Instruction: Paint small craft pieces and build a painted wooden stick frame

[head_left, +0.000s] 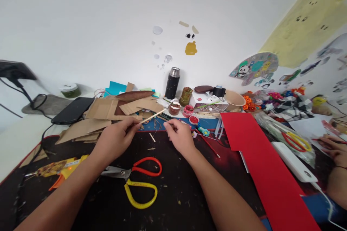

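The thin pale wooden stick [152,116] looks matt. The red-and-yellow-handled scissors [125,174] have shiny metal blades [113,172]. The angular red paper [261,162] looks smooth.

scissors [141,184] with tips hidden behind your left forearm [73,195], red card [260,151] cut off at bottom, co-worker's arm [337,184] cropped right

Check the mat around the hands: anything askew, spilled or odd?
Loose pale scraps lie on the black mat between the left hand and right hand, scattered like offcuts. The scissors look askew: handles spread, blades partly behind the left forearm. No spill is evident.
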A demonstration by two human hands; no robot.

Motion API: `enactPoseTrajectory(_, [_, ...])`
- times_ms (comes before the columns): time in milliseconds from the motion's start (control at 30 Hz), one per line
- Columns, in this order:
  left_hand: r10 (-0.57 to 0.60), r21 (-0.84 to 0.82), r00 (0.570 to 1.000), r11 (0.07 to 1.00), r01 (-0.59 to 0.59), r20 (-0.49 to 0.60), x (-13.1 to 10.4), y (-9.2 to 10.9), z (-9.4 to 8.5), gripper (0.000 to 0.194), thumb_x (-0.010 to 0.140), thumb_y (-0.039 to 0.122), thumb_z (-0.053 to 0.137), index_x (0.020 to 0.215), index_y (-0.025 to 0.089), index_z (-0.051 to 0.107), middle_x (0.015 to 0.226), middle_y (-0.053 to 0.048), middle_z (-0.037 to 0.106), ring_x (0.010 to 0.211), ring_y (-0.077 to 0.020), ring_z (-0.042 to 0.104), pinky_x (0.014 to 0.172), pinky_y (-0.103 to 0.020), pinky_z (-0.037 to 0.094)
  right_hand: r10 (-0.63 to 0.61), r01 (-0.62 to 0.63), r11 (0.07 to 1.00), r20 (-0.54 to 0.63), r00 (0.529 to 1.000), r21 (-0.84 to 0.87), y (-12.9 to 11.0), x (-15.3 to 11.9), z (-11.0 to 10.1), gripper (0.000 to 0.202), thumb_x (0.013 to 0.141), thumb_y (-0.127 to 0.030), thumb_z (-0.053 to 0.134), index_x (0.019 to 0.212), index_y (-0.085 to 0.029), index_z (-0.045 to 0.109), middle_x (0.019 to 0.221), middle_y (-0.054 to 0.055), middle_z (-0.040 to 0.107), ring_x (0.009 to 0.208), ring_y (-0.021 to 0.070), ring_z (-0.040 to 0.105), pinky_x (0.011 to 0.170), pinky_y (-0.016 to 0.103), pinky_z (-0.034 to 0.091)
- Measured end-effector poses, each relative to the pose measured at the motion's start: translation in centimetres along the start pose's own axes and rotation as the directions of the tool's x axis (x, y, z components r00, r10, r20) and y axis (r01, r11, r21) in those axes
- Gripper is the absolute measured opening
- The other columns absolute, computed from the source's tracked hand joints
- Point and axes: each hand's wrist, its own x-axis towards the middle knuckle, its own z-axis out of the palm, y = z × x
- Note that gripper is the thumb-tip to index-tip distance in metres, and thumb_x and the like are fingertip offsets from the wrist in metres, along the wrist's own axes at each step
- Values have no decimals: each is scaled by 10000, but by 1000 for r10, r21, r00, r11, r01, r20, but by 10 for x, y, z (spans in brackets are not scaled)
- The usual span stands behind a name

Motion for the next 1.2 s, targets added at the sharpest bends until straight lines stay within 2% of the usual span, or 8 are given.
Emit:
enactPoseTrajectory(133, [76, 185, 997, 980, -70, -24, 0, -4, 1, 376, 1004, 522, 517, 1038, 280, 802, 1019, -94, 860, 851, -309, 788, 697, -332, 499, 35, -23, 981, -55, 998, 191, 9, 7, -9, 325, 1034, -508, 618, 1083, -208, 733, 771, 0, 713, 642, 188, 713, 658, 289, 542])
enactPoseTrajectory(300, [251, 297, 968, 923, -242, 8, 0, -7, 3, 379, 1032, 435, 486, 1074, 273, 827, 1168, -124, 857, 1108, -357, 781, 873, -411, 568, -29, 49, 980, -102, 994, 191, 9, 10, -12, 339, 986, -462, 728, 1204, -203, 735, 985, 46, 768, 803, 196, 732, 743, 296, 572])
enactPoseTrajectory(500, [310, 292, 951, 908, -301, 16, -3, 1, 7, 352, 1040, 419, 507, 1045, 269, 825, 1074, -118, 863, 1021, -331, 780, 874, -419, 584, -194, 196, 978, 45, 980, -64, -3, 2, -12, 127, 1031, -322, 736, 1092, -229, 798, 1086, 48, 833, 949, 207, 754, 893, 311, 545])
enactPoseTrajectory(567, [313, 279, 950, 912, -302, 5, -4, 3, 8, 356, 1043, 438, 514, 1035, 259, 823, 1072, -123, 862, 1011, -333, 777, 880, -427, 581, -230, 238, 964, 79, 970, -117, -6, 0, -13, 125, 1063, -296, 699, 1048, -230, 804, 1088, 42, 845, 990, 209, 762, 931, 312, 530])
enactPoseTrajectory(700, [332, 289, 943, 905, -313, -18, -5, 5, 8, 381, 1061, 480, 524, 1047, 252, 829, 1095, -126, 860, 1012, -337, 775, 881, -432, 570, -246, 257, 957, 91, 965, -132, -9, -1, -13, 142, 1082, -285, 682, 1027, -239, 805, 1063, 30, 849, 1003, 210, 766, 938, 304, 519])
enactPoseTrajectory(833, [369, 303, 929, 887, -349, -9, -5, 6, 9, 390, 1084, 453, 514, 1007, 250, 838, 1073, -118, 859, 981, -318, 773, 857, -414, 555, -284, 299, 940, 109, 953, -162, -7, -3, -12, 131, 1084, -283, 694, 1037, -223, 800, 1052, 38, 827, 975, 202, 749, 886, 288, 512])
enactPoseTrajectory(1067, [460, 437, 886, 787, -436, 55, -6, 13, 13, 409, 1109, 400, 477, 938, 225, 804, 906, -100, 824, 853, -291, 735, 768, -396, 526, -314, 353, 892, 173, 933, -283, -12, -7, -7, 186, 1096, -340, 690, 1040, -205, 805, 1087, 72, 815, 1066, 234, 730, 958, 329, 510])
enactPoseTrajectory(1200, [479, 475, 876, 757, -449, 65, -7, 14, 18, 415, 1121, 398, 463, 926, 212, 779, 911, -101, 817, 855, -290, 737, 756, -396, 527, -296, 343, 882, 187, 937, -322, -18, -9, -5, 182, 1108, -313, 667, 1075, -196, 803, 1103, 80, 826, 1074, 240, 734, 961, 334, 510])
